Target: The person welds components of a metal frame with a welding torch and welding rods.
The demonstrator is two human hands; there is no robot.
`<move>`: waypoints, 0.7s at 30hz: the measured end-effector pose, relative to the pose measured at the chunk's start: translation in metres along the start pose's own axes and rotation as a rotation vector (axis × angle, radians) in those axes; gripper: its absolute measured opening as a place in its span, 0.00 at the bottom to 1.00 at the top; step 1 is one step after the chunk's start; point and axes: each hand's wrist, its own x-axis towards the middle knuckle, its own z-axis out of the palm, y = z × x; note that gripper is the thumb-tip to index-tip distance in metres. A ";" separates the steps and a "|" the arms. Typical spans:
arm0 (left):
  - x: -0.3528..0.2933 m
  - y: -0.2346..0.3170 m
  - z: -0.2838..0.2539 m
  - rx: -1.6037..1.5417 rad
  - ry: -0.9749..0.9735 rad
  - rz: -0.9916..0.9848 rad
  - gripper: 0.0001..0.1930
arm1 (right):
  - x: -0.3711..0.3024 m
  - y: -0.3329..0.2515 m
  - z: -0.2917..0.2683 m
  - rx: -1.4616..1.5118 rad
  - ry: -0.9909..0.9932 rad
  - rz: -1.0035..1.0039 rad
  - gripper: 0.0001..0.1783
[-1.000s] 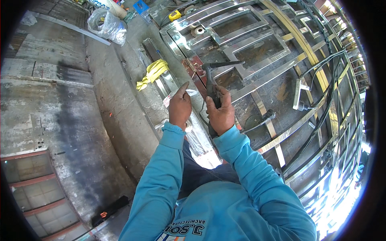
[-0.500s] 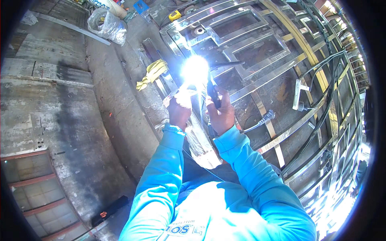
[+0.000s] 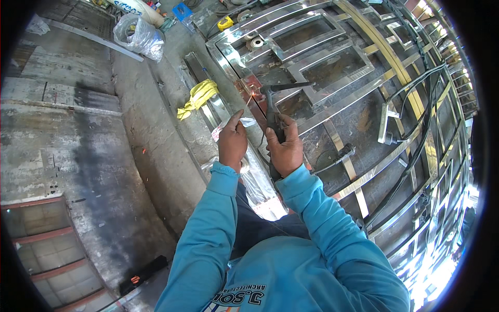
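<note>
My right hand (image 3: pixel 285 148) is wrapped around the black handle of a TIG welding torch (image 3: pixel 272 117). The torch's long back cap sticks out to the right over the metal frame. My left hand (image 3: pixel 232 141) is closed with the index finger stretched forward; a thin filler rod (image 3: pixel 250 102) seems to run from its fingertips toward the joint. A small orange glow (image 3: pixel 253 95) shows on the shiny metal frame (image 3: pixel 244 78), just left of the torch head. The torch nozzle's tip is hard to make out.
A yellow cloth (image 3: pixel 200 97) lies on metal bars at left. Beyond are a clear plastic bag (image 3: pixel 139 37), a yellow tape measure (image 3: pixel 225 23) and a blue tool (image 3: pixel 182 11). Black cables (image 3: pixel 431 99) and a plug (image 3: pixel 345 151) lie across the frames at right.
The blinding white arc at the joint has gone out, leaving a small orange glow. The picture is less washed out. Both hands have stayed nearly in place.
</note>
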 end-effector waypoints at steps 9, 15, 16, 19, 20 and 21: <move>0.009 -0.038 0.006 0.286 0.015 0.327 0.14 | -0.002 -0.007 -0.005 0.061 -0.100 -0.001 0.30; 0.000 -0.002 -0.002 0.082 0.021 0.018 0.18 | -0.001 0.003 0.002 0.045 0.011 -0.018 0.28; 0.000 -0.003 -0.003 0.068 0.029 0.028 0.18 | -0.001 0.003 0.003 0.033 0.003 -0.012 0.27; 0.000 0.003 -0.004 0.069 -0.014 -0.018 0.19 | 0.000 0.000 0.000 -0.007 -0.010 0.002 0.27; 0.000 0.005 -0.002 0.068 -0.018 -0.018 0.19 | 0.000 -0.001 -0.002 -0.008 -0.007 0.004 0.27; 0.000 0.008 0.000 0.031 -0.007 -0.011 0.19 | 0.001 -0.003 -0.003 -0.017 -0.013 0.007 0.27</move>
